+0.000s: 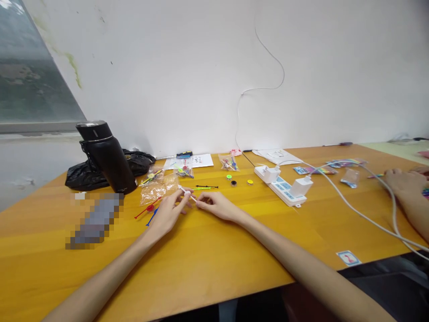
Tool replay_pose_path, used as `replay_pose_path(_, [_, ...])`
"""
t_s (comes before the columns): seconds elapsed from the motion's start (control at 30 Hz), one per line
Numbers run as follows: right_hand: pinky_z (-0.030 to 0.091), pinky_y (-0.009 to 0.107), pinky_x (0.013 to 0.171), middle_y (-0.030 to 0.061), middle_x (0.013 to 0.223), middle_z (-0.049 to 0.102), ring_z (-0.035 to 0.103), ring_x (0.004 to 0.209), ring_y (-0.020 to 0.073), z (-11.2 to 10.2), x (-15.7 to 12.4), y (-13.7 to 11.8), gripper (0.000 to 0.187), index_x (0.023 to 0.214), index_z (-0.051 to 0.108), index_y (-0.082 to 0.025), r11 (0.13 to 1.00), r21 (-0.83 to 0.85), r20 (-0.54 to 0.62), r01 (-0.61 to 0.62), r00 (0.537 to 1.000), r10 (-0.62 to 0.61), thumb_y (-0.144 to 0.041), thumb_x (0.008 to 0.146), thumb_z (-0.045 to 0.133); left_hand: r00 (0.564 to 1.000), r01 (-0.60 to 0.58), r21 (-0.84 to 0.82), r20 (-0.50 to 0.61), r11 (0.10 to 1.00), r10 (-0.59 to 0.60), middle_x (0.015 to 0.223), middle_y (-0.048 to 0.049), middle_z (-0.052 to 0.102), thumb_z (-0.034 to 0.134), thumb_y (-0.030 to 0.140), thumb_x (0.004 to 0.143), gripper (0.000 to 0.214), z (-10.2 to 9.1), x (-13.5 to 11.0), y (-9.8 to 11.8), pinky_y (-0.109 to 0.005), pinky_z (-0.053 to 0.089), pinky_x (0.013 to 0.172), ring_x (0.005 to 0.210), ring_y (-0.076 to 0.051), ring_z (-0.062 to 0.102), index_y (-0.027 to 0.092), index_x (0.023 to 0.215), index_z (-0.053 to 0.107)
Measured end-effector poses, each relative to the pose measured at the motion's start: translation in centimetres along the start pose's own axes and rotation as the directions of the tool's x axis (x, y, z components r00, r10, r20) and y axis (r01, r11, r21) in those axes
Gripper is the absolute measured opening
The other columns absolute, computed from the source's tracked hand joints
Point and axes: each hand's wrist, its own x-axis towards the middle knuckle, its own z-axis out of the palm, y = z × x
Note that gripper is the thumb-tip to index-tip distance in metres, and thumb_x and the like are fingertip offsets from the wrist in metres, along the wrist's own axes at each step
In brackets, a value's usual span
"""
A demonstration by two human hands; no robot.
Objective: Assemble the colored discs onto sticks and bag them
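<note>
The left hand (169, 211) and right hand (216, 206) are pinching a thin white stick (182, 188); seemingly light and bendy, best held near its ends.

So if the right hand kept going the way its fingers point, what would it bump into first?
Probably the left hand: the right hand points leftward along the white stick both pinch, fingertips nearly meeting. Depth is hard to judge.
</note>
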Motion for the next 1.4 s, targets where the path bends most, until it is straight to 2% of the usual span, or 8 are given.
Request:
replay_pose_path(0.43, [0.042,0.025,0.069,0.0019,0.088,0.069,0.057,0.077,0.0149,-0.1,0.0,0.1,0.028,0.094,0.068,-0.017,0.998,-0.055,0.023,0.001,1.000,0.000,-0.043,0.098,0.058,0.999,-0.009,0.020,-0.031,1.000,0.010,0.121,-0.0114,0.069,0.049,0.056,0.097,0.048,-0.7,0.4,0.1,-0.025,0.048,0.051,0.086,-0.023,0.070,0.019,0.123,0.063])
replay_pose_path(0.63, [0.044,0.026,0.071,0.0022,0.089,0.070,0.060,0.078,0.0155,-0.1,0.0,0.4,0.026,0.098,0.069,-0.018,0.998,-0.057,0.028,0.005,1.000,-0.003,-0.042,0.098,0.057,0.995,0.057,-0.127,-0.071,0.990,-0.067,0.108,-0.0095,0.071,0.050,0.061,0.094,0.049,-0.7,0.8,-0.4,-0.026,0.049,0.055,0.082,-0.021,0.068,0.020,0.120,0.057])
replay_pose_path(0.77, [0.047,0.027,0.073,0.0032,0.091,0.071,0.062,0.080,0.0166,-0.2,0.0,0.4,0.026,0.097,0.069,-0.018,0.998,-0.059,0.024,-0.008,1.000,0.010,-0.041,0.098,0.057,0.990,0.014,-0.130,-0.135,0.991,-0.031,0.098,-0.0073,0.071,0.049,0.059,0.095,0.042,-1.2,1.3,-0.8,-0.026,0.045,0.059,0.078,-0.019,0.064,0.020,0.108,0.057])
replay_pose_path(0.87, [0.047,0.028,0.074,0.0040,0.093,0.073,0.064,0.082,0.0174,-0.3,-0.1,0.2,0.025,0.096,0.069,-0.018,0.997,-0.069,0.022,-0.031,0.999,0.033,-0.039,0.098,0.057,0.976,-0.004,-0.037,-0.216,0.999,-0.004,0.098,-0.0063,0.070,0.046,0.058,0.096,0.041,-2.8,2.0,-1.1,-0.026,0.044,0.063,0.083,-0.019,0.062,0.020,0.104,0.060])
replay_pose_path(0.97, [0.048,0.028,0.075,0.0042,0.093,0.074,0.065,0.083,0.0176,-0.3,-0.1,0.0,0.023,0.095,0.069,-0.018,0.996,-0.074,0.022,-0.046,0.999,0.048,-0.037,0.099,0.057,0.954,0.040,0.111,-0.300,0.993,-0.005,0.100,-0.0052,0.066,0.042,0.050,0.096,0.038,-5.7,2.9,-1.6,-0.028,0.045,0.067,0.080,-0.019,0.059,0.020,0.098,0.065])
replay_pose_path(1.07, [0.048,0.029,0.077,0.0045,0.094,0.074,0.066,0.084,0.0177,-0.3,-0.1,-0.4,0.021,0.094,0.069,-0.018,0.996,-0.066,0.022,-0.056,0.998,0.058,-0.034,0.099,0.056,0.935,0.094,0.293,-0.353,0.952,0.017,0.105,-0.0059,0.064,0.039,0.045,0.096,0.041,-8.5,3.5,-2.4,-0.031,0.047,0.080,0.084,-0.020,0.059,0.019,0.096,0.070])
replay_pose_path(1.23, [0.049,0.029,0.079,0.0051,0.095,0.075,0.067,0.086,0.0180,-0.4,-0.1,-0.7,0.019,0.094,0.069,-0.017,0.997,-0.058,0.025,-0.060,0.998,0.062,-0.030,0.098,0.057,0.971,0.006,0.573,-0.200,0.820,0.132,0.113,-0.0081,0.067,0.037,0.051,0.097,0.047,-10.5,3.3,-3.2,-0.034,0.045,0.091,0.100,-0.026,0.063,0.021,0.118,0.066])
replay_pose_path(1.4, [0.050,0.029,0.081,0.0054,0.097,0.075,0.068,0.088,0.0177,-0.4,-0.1,-0.7,0.016,0.095,0.069,-0.017,0.997,-0.046,0.030,-0.058,0.998,0.059,-0.026,0.098,0.057,0.990,0.106,0.757,-0.142,0.644,0.003,0.094,-0.0075,0.071,0.040,0.051,0.095,0.041,-11.1,3.0,-3.2,-0.031,0.044,0.072,0.083,-0.026,0.066,0.021,0.110,0.063])
